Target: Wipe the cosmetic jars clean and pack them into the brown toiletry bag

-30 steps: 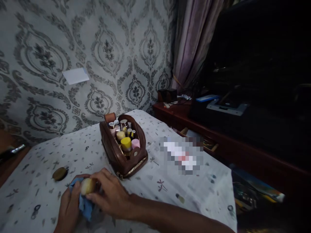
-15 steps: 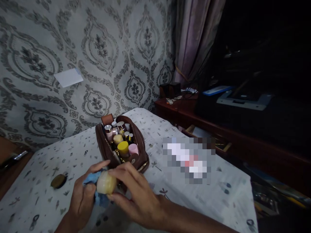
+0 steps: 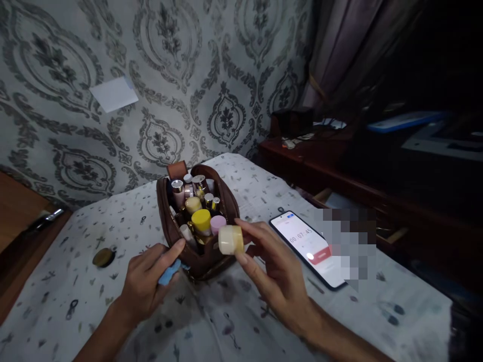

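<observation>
Between the thumb and fingers of my right hand (image 3: pixel 277 269) is a small cream jar (image 3: pixel 230 240) with a pale body and a yellowish lid, tipped on its side over the near right edge of a brown cosmetic bag (image 3: pixel 169 216). My left hand (image 3: pixel 149 274) is closed on a crumpled blue cloth (image 3: pixel 169 273), its index finger at the bag's near left rim. The unzipped bag holds several bottles and jars, among them a yellow-lidded jar (image 3: pixel 201 221), a pink-lidded jar (image 3: pixel 218 224) and a cream-lidded jar (image 3: pixel 193 205).
A phone (image 3: pixel 302 241) showing a running timer lies right of the bag, partly blurred out. A round dark-gold object (image 3: pixel 103 257) rests on the patterned cloth at left. Behind stands a wallpapered wall (image 3: pixel 162 136); a dark red desk (image 3: pixel 298 161) is at right.
My right hand has carried the jar away from the blue cloth, rightward and up to the bag's edge. My left hand keeps the cloth and has moved to the bag's rim. The view has shifted.
</observation>
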A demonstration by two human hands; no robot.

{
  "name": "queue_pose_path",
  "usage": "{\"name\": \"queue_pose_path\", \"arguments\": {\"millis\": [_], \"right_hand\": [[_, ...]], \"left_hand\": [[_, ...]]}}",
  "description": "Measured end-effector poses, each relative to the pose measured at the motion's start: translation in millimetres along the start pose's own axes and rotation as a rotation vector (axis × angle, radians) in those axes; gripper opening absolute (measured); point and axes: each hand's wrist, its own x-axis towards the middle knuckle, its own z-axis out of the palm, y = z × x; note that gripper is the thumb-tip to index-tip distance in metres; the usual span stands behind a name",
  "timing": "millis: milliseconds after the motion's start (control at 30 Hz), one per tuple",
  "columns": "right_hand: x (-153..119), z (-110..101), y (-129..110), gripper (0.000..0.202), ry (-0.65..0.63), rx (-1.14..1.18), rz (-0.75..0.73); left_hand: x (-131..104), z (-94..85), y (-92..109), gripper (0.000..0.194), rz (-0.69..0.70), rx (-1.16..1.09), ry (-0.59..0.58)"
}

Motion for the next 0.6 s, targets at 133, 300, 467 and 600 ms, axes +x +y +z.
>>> {"name": "queue_pose_path", "arguments": {"millis": [133, 300, 467, 600], "right_hand": [[21.2, 2.0, 1.1, 0.039, -0.11, -0.152, -0.146], [51.1, 12.6, -4.1, 0.021, -0.355, -0.408, -0.314], [64.1, 22.1, -10.3, 0.004, -0.619, -0.619, -0.287], [64.7, 25.2, -9.3, 0.004, -0.655, -0.637, -0.276]], "left_hand": [[-8.3, 3.5, -0.8, 0.043, -0.05, -0.011, 0.016], [-5.6, 2.0, 2.3, 0.046, -0.036, 0.006, 0.023], [4.9, -2.5, 5.7, 0.047, -0.034, 0.04, 0.01], [7.8, -3.7, 6.8, 0.046, -0.031, 0.009, 0.012]]}}
